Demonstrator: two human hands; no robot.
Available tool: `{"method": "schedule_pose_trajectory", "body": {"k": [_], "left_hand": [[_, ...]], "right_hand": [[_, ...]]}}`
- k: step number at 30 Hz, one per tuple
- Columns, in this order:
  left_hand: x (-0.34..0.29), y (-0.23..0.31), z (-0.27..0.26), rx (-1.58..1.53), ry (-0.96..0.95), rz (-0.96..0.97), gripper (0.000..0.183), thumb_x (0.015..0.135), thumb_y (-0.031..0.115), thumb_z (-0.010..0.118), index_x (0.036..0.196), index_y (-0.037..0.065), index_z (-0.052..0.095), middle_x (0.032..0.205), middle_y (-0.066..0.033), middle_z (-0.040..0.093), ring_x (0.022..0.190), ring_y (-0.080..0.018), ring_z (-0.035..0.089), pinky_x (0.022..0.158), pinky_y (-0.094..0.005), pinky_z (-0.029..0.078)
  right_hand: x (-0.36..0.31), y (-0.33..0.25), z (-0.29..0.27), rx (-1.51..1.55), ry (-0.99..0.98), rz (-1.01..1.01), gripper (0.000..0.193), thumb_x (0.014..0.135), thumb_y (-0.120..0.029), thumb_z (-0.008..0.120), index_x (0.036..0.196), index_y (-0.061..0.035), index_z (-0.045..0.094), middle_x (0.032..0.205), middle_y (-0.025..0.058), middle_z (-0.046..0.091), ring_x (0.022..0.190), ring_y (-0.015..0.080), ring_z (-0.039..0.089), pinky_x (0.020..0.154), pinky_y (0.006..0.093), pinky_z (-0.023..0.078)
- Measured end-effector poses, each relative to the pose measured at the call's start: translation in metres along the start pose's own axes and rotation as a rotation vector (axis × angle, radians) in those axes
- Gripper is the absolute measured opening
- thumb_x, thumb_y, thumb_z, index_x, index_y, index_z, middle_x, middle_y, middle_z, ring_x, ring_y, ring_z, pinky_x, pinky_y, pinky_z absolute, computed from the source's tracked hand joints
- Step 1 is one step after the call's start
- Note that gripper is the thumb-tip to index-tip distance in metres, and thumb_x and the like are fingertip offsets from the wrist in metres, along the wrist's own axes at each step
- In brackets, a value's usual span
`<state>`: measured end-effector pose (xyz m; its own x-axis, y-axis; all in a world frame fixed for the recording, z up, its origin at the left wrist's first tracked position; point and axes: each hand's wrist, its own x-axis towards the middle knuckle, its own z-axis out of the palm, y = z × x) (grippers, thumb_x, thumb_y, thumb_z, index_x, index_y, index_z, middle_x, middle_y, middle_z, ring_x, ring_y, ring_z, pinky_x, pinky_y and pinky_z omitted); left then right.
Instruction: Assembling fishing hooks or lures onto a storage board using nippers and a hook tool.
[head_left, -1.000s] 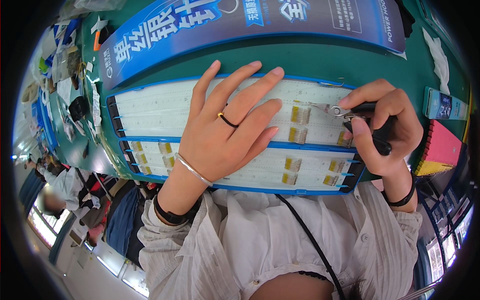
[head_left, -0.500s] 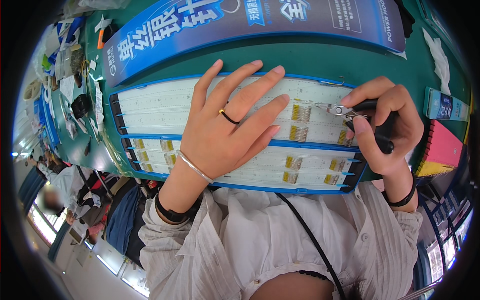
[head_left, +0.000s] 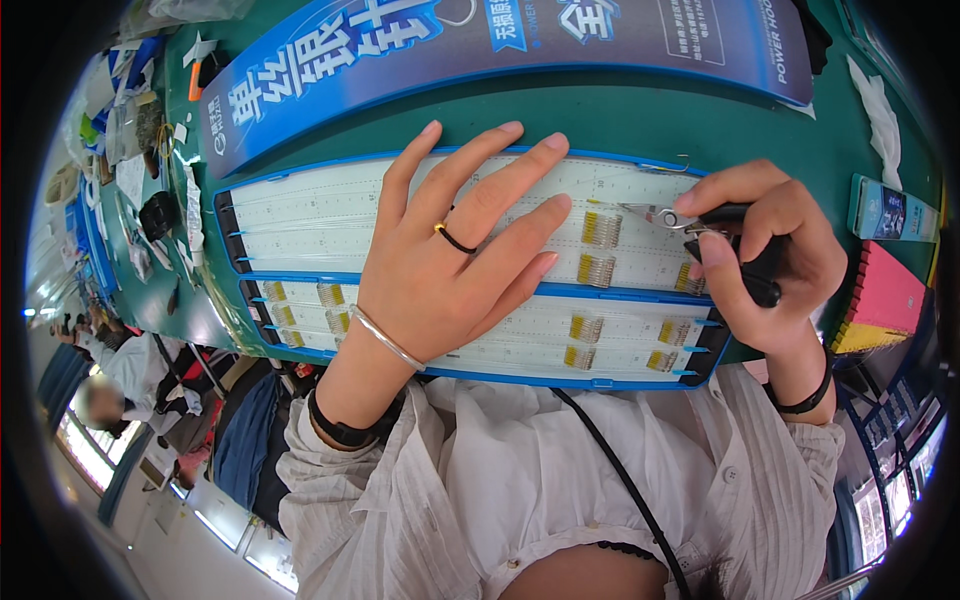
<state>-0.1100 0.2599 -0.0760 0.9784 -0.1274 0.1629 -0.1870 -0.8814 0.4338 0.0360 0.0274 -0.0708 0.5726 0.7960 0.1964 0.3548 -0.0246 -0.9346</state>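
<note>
A long blue-framed case (head_left: 600,381) lies open before me, its two white ruled panels carrying rows of fishing hooks with yellow-wrapped shanks. My left hand (head_left: 450,240) rests palm down across the upper panel with fingers spread, holding nothing visible. My right hand (head_left: 775,245) is closed round a small pair of pliers (head_left: 665,217) with black handles. The pliers' slim tips point left, at the top of a hook cluster (head_left: 602,230) on the upper panel. Whether they grip a hook or line is too small to tell. My left hand hides the panel's middle.
A long blue and purple printed package (head_left: 480,60) lies beyond the case on the green table (head_left: 500,120). To the right are a crumpled white tissue (head_left: 880,120), a light-blue box (head_left: 893,212) and a pink and yellow block (head_left: 885,295). Clutter lines the left; a person sits farther off.
The pliers in my right hand have shifted slightly left along the top of the hook cluster. My left hand stays almost in place on the panel.
</note>
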Motion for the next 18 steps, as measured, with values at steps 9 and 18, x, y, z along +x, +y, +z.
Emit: {"method": "schedule_pose_trajectory", "body": {"k": [9, 18], "left_hand": [[0.001, 0.0, -0.003, 0.001, -0.015, 0.015, 0.035, 0.077, 0.017, 0.076, 0.111, 0.012, 0.071, 0.139, -0.0112, 0.061, 0.129, -0.0346, 0.055, 0.113, -0.0546, 0.033], [0.013, 0.011, -0.034, -0.078, -0.053, -0.069, 0.029, 0.08, 0.013, 0.075, 0.108, 0.01, 0.07, 0.13, -0.0103, 0.066, 0.123, -0.0313, 0.06, 0.113, -0.0534, 0.035]], "right_hand": [[-0.001, -0.004, 0.002, 0.105, 0.13, 0.047, 0.026, 0.077, 0.01, 0.069, 0.083, -0.0042, 0.047, 0.095, 0.0234, 0.069, 0.081, 0.0173, 0.065, 0.066, 0.0248, 0.05], [-0.014, -0.013, -0.033, -0.039, 0.229, 0.02, 0.023, 0.083, 0.005, 0.064, 0.089, -0.0046, 0.045, 0.098, 0.0239, 0.068, 0.081, 0.0151, 0.062, 0.073, 0.0248, 0.051]]}}
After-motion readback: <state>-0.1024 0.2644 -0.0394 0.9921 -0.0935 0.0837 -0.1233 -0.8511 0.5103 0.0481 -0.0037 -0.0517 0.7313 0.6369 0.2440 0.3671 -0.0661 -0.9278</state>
